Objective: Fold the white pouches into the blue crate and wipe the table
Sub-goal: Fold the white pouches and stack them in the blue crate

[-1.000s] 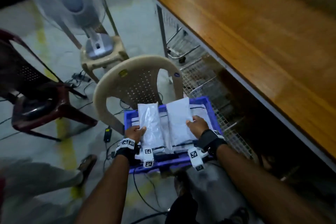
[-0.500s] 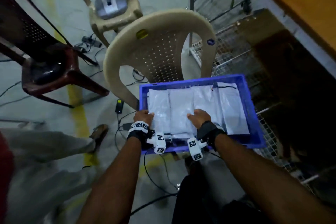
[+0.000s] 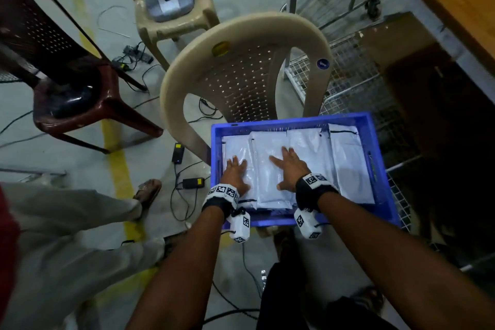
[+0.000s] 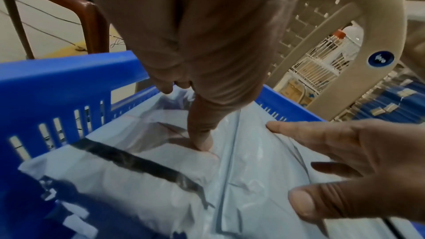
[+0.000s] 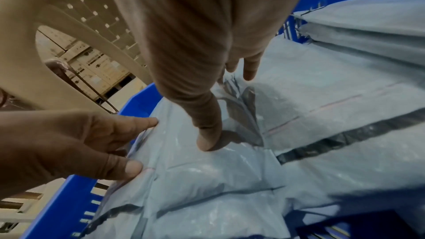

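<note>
while the white pouches point(image 3: 273, 169) are lying side by side in the blue crate point(image 3: 375, 142) on the beige chair point(image 3: 241, 56), the left hand point(image 3: 235, 174) and right hand point(image 3: 290, 169) are pressing down on them with fingers spread flat, gripping nothing. the pouches are looking light, soft and slick, probably sliding easily; pinching a folded edge near the dark strip is likely the safest hold.

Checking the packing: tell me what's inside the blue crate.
The blue crate holds white pouches lying flat in overlapping rows. The left hand and right hand press on them. The crate floor beneath is hidden.
</note>
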Tool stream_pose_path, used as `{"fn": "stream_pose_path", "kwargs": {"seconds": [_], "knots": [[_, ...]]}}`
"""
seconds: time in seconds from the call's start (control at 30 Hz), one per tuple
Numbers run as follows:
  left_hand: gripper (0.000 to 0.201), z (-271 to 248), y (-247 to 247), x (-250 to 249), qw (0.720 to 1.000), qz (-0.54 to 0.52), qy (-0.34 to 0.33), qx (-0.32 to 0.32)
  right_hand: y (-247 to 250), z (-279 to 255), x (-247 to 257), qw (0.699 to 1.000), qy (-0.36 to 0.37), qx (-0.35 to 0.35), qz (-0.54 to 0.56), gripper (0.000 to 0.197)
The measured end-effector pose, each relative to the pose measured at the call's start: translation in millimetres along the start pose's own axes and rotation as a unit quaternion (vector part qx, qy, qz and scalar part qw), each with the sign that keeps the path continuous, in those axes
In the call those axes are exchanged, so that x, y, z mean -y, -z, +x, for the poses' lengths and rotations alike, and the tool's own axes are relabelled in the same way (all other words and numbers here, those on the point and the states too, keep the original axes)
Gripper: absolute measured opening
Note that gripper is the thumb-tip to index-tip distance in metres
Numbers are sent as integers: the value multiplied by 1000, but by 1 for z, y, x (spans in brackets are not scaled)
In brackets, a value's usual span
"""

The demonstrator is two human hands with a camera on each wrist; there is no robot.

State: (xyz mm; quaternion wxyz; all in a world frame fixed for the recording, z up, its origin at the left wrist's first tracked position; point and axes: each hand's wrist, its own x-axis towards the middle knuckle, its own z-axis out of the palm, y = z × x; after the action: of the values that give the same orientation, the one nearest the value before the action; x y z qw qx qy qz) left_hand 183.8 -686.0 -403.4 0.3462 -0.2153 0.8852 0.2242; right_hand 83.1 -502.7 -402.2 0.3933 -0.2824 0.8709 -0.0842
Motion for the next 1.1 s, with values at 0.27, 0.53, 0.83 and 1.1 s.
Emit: {"fn": "stream_pose_path", "kwargs": {"seconds": [0.27,0.53,0.83,1.1], "knots": [[95,21,-2,5,1000,-13,22,-12,-7,25,14,998,18,-1,-68,100],[80,10,15,-3,995,-69,25,-72,3,6,10,999,9,-51,-9,95],[25,-66,108,-141,909,-339,-110,-215,117,-127,-35,898,-57,-313,303,33],[26,-135,118,-338,862,-359,-318,-163,188,-307,-123,779,-112,-519,333,18]]}}
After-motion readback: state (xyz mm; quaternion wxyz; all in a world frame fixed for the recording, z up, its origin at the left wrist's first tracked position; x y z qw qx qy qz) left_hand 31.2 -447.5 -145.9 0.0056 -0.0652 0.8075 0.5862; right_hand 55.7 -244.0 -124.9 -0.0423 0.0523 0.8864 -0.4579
